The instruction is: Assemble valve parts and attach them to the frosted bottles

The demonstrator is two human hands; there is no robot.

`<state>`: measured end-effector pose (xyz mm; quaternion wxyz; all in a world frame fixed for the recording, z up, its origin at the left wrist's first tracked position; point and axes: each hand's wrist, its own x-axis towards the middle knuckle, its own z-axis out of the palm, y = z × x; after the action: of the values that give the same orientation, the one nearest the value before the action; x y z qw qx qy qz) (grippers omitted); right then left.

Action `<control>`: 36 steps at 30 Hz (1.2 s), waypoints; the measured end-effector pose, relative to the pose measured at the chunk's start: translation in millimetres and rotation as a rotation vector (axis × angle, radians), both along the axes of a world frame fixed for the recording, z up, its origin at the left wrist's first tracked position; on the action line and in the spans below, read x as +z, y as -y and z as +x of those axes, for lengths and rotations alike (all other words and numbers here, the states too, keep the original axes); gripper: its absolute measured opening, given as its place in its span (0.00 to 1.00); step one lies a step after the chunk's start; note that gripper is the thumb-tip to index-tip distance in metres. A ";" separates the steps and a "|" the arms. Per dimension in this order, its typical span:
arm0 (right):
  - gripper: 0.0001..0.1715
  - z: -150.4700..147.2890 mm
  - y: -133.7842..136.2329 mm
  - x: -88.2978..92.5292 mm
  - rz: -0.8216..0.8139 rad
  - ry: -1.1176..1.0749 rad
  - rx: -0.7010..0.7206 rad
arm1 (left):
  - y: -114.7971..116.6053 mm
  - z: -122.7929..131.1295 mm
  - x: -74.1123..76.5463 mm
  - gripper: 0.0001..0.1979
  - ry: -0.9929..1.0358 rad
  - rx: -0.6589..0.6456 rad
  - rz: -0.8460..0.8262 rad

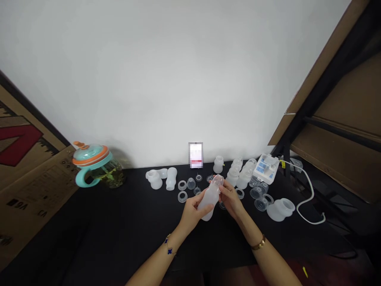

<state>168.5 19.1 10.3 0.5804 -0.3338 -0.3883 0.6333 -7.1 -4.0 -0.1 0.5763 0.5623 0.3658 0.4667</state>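
A frosted white baby bottle [208, 201] with a clear cap [218, 180] on top is tilted between my hands, over the black table. My left hand [193, 210] is wrapped round the bottle's body. The fingers of my right hand [230, 196] are closed at the cap and neck. Beyond them lie clear domed caps [191, 183] and pale rings [182, 196]. Several capped bottles [245, 174] stand behind my right hand, and an uncapped bottle [218, 164] is near the wall. More uncapped bottles [171, 178] are at the left.
A teal-lidded glass jug [108, 174] stands at the left beside a cardboard box [38, 206]. A phone-like screen [195, 155] leans on the wall. At the right are a white power strip [266, 169] with its cable [311, 190] and a bottle [280, 209] on its side.
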 end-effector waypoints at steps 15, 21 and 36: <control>0.46 -12.0 6.2 -9.7 0.195 0.300 0.051 | 3.8 -2.3 6.4 0.48 0.157 0.000 -0.012; 0.47 -12.1 6.2 -15.2 0.244 0.426 0.109 | 2.1 -4.8 4.0 0.48 0.156 -0.017 -0.001; 0.81 -19.8 20.3 -9.3 0.286 0.498 0.322 | -0.4 -3.5 3.3 0.54 0.183 -0.023 0.002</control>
<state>148.7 -1.2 1.0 0.4010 -0.3277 -0.6509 0.5551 -10.6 -3.6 3.2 0.6119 0.5223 0.3046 0.5099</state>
